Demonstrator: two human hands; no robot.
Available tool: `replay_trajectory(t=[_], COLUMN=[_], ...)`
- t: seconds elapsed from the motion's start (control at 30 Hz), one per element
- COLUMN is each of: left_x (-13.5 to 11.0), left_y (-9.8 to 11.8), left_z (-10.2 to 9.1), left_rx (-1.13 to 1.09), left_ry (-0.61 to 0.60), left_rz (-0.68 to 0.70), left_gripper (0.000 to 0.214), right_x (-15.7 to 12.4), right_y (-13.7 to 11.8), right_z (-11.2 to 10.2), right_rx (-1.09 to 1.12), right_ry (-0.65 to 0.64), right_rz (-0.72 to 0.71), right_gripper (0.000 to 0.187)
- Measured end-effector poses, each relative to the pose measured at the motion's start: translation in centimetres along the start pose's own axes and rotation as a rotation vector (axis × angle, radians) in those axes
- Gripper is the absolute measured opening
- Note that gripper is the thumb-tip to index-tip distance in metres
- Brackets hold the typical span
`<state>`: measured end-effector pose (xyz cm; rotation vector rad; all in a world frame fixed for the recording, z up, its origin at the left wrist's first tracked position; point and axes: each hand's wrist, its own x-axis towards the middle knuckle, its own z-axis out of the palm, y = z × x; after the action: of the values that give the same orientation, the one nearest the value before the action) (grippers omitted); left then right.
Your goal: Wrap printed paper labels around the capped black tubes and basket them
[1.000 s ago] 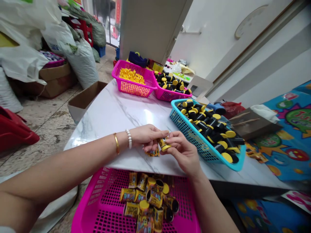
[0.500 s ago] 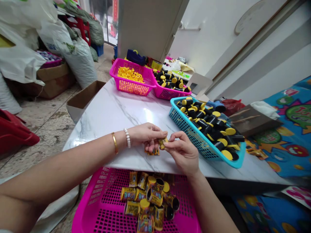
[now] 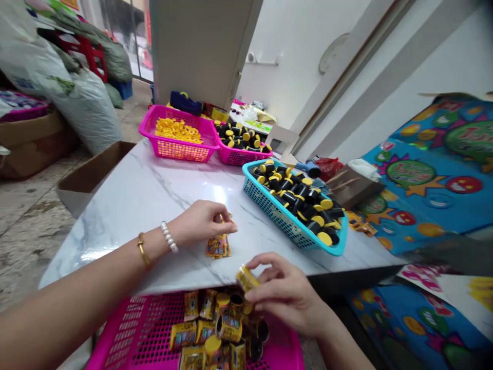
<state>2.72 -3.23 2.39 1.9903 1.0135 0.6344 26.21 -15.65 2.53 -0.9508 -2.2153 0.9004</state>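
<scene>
Over the table, my left hand has its thumb and fingers drawn together at the upper end of a small pile of printed yellow-orange labels. A bit of label shows between those fingers. My right hand pinches a small tub wrapped in a yellow label, just past the table's near edge. Beneath it, a pink basket holds several labelled yellow tubs, lying jumbled, some showing black ends and some yellow lids. The right hand hides part of this basket.
On the white marbled table, a turquoise basket holds black tubs with yellow lids. Farther back stand a pink basket of yellow rings and a pink basket of black tubs. A cardboard box is left of the table.
My hands have parted. The right hand has carried the labelled tub down toward the near basket, while the left has moved onto the label pile. The view has shifted right.
</scene>
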Motion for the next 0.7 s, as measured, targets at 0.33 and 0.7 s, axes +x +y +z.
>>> replay_trajectory(t=[0.33, 0.7], left_x=[0.7, 0.7], left_y=[-1.8, -1.8], left_z=[1.0, 0.0], left_rx=[0.346, 0.402], left_ry=[0.019, -0.036], left_rz=[0.098, 0.104], left_gripper=[0.011, 0.011], right_x=[0.7, 2.3], right_y=[3.5, 5.2], right_z=[-11.3, -12.2], right_rx=[-1.045, -0.970], right_ry=[0.694, 0.694], right_rz=[0.171, 0.141], right_gripper=[0.030, 0.028])
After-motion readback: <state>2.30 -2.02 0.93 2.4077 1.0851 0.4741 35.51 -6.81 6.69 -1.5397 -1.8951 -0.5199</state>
